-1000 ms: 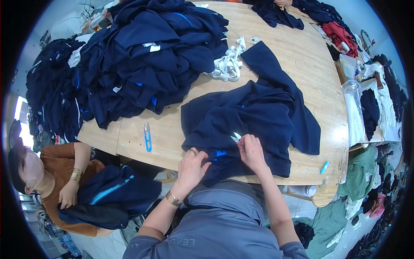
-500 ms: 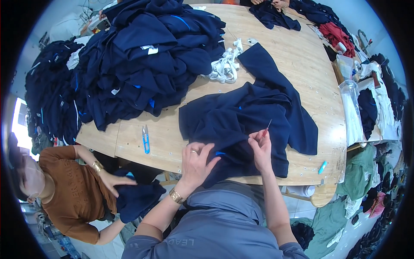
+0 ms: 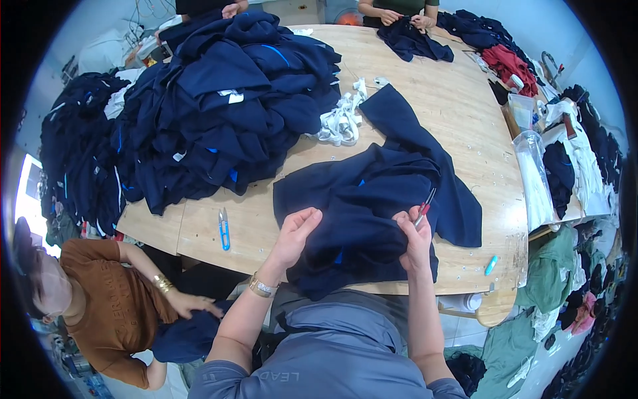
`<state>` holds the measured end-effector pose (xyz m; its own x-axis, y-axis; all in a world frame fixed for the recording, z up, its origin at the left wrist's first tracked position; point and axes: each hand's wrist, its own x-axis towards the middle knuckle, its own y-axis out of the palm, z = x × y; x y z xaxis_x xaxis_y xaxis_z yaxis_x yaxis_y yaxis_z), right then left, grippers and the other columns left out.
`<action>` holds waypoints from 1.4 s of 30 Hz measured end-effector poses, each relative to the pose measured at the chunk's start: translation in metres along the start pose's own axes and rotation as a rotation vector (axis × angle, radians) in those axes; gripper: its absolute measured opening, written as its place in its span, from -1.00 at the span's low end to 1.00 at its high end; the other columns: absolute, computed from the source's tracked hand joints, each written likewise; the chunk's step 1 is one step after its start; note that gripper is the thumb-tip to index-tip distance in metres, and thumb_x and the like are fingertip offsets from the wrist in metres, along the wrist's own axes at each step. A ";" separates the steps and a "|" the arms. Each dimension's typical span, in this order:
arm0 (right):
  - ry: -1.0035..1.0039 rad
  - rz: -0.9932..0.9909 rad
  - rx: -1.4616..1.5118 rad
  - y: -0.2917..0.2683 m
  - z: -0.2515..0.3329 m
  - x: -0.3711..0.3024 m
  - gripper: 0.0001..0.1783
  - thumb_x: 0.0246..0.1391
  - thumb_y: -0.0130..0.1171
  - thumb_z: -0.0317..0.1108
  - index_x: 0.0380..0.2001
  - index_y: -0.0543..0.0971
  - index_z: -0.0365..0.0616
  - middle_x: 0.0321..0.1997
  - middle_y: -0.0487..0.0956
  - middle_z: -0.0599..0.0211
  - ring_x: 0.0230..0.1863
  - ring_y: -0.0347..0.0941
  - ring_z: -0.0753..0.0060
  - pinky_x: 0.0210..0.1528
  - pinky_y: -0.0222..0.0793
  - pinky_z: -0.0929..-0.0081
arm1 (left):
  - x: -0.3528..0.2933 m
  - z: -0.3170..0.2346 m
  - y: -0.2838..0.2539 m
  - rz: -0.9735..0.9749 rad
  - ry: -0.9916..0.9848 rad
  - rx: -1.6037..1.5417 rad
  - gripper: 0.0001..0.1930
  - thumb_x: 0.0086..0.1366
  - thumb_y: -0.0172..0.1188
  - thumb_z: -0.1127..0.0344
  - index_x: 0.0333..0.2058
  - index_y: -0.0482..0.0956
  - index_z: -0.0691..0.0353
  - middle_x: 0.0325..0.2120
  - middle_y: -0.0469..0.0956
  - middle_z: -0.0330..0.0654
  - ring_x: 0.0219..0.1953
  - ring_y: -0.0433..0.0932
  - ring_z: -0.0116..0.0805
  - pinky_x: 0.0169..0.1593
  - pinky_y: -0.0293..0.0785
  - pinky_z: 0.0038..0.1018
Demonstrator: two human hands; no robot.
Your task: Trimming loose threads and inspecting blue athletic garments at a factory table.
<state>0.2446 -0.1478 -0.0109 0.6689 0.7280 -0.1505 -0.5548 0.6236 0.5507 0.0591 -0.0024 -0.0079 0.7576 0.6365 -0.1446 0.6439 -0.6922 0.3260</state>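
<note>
A navy garment lies crumpled on the table before me, one sleeve or leg reaching away and another part hanging toward my lap. My left hand, a ring and a gold watch on that side, is closed in a pinch over the garment's left part; what its fingertips hold is too small to make out. Red-handled thread snips stick up from my closed right hand, blades pointing away. The fingers of that hand also touch the cloth's right side.
A big heap of navy garments fills the left. White tape lies behind my garment. Blue snips and a turquoise tool rest near the edge. A co-worker in brown sits at left; others work across the table.
My left hand has gone from spread fingers to a pinch and risen slightly. My right hand has shifted a little right, with the snips. The co-worker's cloth has moved down and left.
</note>
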 end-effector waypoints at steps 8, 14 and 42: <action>-0.028 0.049 -0.064 0.002 -0.004 0.000 -0.72 -0.10 0.08 -0.59 -0.43 0.22 -0.03 -0.47 0.43 0.36 -0.43 0.28 0.66 -0.29 0.14 0.75 | -0.001 -0.013 -0.003 0.001 0.009 0.003 -0.78 0.31 0.01 0.30 -0.48 0.48 0.26 -0.59 0.30 -0.54 -0.50 0.16 -0.78 -0.40 0.11 -0.76; -0.119 0.025 -0.266 -0.010 -0.011 0.009 -0.73 -0.01 0.09 -0.58 -0.42 0.19 -0.09 -0.51 0.45 0.33 -0.49 0.38 0.62 -0.36 0.32 0.68 | 0.001 -0.025 -0.024 -0.162 0.233 0.493 -0.82 0.26 0.07 0.35 -0.45 0.51 0.33 -0.59 0.38 -0.43 -0.51 0.27 -0.69 -0.44 0.21 -0.70; -0.273 0.138 -1.009 -0.016 -0.028 -0.070 -0.83 -0.10 0.15 -0.48 -0.47 0.35 -0.20 -0.60 0.44 0.32 -0.57 0.41 0.44 -0.49 0.32 0.50 | 0.051 0.010 0.023 -0.097 0.234 0.877 -0.73 0.16 0.18 0.19 -0.26 0.51 0.26 -0.33 0.50 -0.06 -0.28 0.53 -0.25 -0.25 0.46 -0.45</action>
<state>0.1927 -0.2007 -0.0320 0.5878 0.8000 0.1205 -0.7053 0.5797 -0.4080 0.1135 0.0107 -0.0168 0.7163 0.6920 0.0899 0.6268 -0.5813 -0.5189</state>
